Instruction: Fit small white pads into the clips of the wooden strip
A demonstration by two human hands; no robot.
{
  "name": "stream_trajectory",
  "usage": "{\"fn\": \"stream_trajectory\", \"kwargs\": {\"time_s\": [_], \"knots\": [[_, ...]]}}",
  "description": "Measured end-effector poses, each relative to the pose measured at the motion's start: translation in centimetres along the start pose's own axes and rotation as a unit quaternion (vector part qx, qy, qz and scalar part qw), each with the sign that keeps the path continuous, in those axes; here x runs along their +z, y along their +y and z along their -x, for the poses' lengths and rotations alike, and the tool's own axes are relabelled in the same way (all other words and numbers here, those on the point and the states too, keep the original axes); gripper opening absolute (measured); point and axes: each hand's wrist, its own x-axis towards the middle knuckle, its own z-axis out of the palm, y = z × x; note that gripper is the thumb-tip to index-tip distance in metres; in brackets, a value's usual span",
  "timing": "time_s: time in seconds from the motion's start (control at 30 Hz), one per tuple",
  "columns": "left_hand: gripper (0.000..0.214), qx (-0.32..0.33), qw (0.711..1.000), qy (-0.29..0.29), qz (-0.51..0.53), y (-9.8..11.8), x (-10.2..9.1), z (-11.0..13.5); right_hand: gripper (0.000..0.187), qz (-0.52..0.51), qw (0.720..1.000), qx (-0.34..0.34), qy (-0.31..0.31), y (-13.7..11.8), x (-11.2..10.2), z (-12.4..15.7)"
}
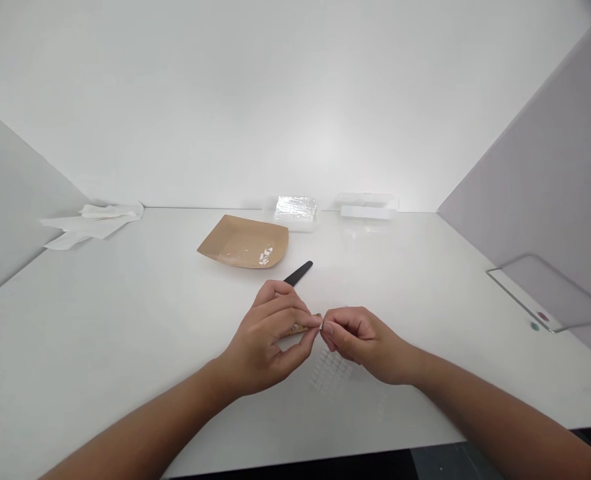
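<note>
My left hand (275,337) and my right hand (368,341) meet fingertip to fingertip above the table, both closed in a pinch. A tiny white piece (321,326) shows between the fingertips; its kind is too small to make out. Behind the left fingers lies part of a tan, spotted strip (298,329), mostly hidden, and whether it is held I cannot tell. Below the hands rests a clear sheet of small white squares (331,373), partly covered by the right hand. A black flat-ended tool (299,273) pokes out beyond the left knuckles.
A brown paper tray (225,240) with white scraps (265,255) stands behind the left hand. At the back wall are a clear-wrapped pack (295,209) and a white box (368,211). White tissues (95,223) lie far left; a wire frame (523,303) leans at right.
</note>
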Motion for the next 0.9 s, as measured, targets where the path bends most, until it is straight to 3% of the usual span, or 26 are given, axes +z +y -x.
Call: {"fn": "stream_trajectory", "kwargs": {"time_s": [0.17, 0.27, 0.33, 0.47, 0.63, 0.73, 0.8, 0.9], "knots": [[0.022, -0.012, 1.000, 0.000, 0.012, 0.1, -0.1, -0.1, 0.036, 0.102, 0.992, -0.062, 0.029, -0.6, 0.2, 0.1], [0.020, -0.053, 0.998, -0.019, 0.039, 0.2, -0.2, -0.1, 0.032, 0.178, 0.972, -0.143, 0.053, -0.1, 0.4, 0.0], [0.017, -0.097, 0.993, -0.025, 0.063, 0.2, -0.2, 0.0, 0.028, 0.265, 0.933, -0.226, 0.096, 0.5, 0.5, -0.2], [0.015, -0.126, 0.988, -0.025, 0.089, 0.3, -0.1, 0.3, 0.014, 0.432, 0.807, -0.364, 0.170, 1.2, 0.4, -0.6], [0.019, -0.076, 0.995, 0.000, 0.068, 0.5, 0.1, 0.1, 0.005, 0.524, 0.719, -0.407, 0.205, 0.8, 0.0, -0.3], [0.022, -0.051, 0.997, 0.021, 0.055, 0.6, 0.2, -0.1, 0.009, 0.554, 0.676, -0.428, 0.231, 0.7, -0.1, 0.0], [0.022, -0.048, 0.997, 0.032, 0.053, 0.7, 0.3, -0.1, 0.015, 0.553, 0.672, -0.432, 0.237, 0.7, -0.1, 0.2], [0.022, -0.053, 0.996, 0.042, 0.058, 0.8, 0.4, -0.2, 0.026, 0.527, 0.695, -0.433, 0.226, 0.9, 0.0, 0.5]]}}
